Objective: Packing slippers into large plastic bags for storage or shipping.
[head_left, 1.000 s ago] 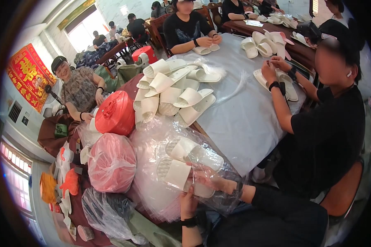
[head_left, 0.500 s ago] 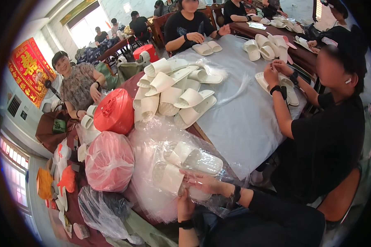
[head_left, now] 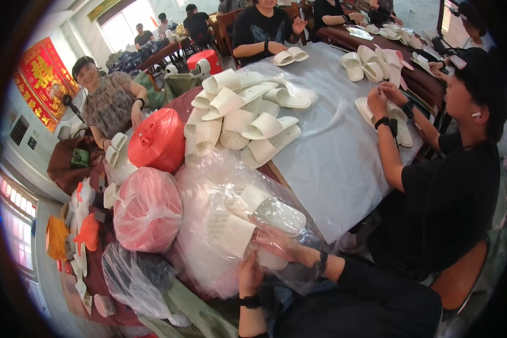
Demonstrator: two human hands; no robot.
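A pair of white slippers lies in front of me on clear plastic: the near slipper (head_left: 235, 234) and the far slipper (head_left: 248, 198). A clear plastic bag (head_left: 290, 221) covers part of them. My right hand (head_left: 279, 243) reaches under the film, which wraps round its wrist, and grips the near slipper beside its strap. With closed fingers my left hand (head_left: 251, 276) holds that slipper's near edge at the strap. The film partly blurs the right fingers. Beneath the pair spreads a stack of clear plastic bags (head_left: 200, 265).
Beyond the bags rises a heap of white slippers (head_left: 239, 124). To the left stand a red plastic-wrapped roll (head_left: 158, 138) and a pink bagged bundle (head_left: 147, 208). A co-worker (head_left: 445, 191) handles slippers at the right, another person (head_left: 265, 34) sits across the grey-covered table (head_left: 327, 146).
My hands stay at the near slipper with only a slight shift. The view has tilted a little. The co-worker across has raised a hand slightly.
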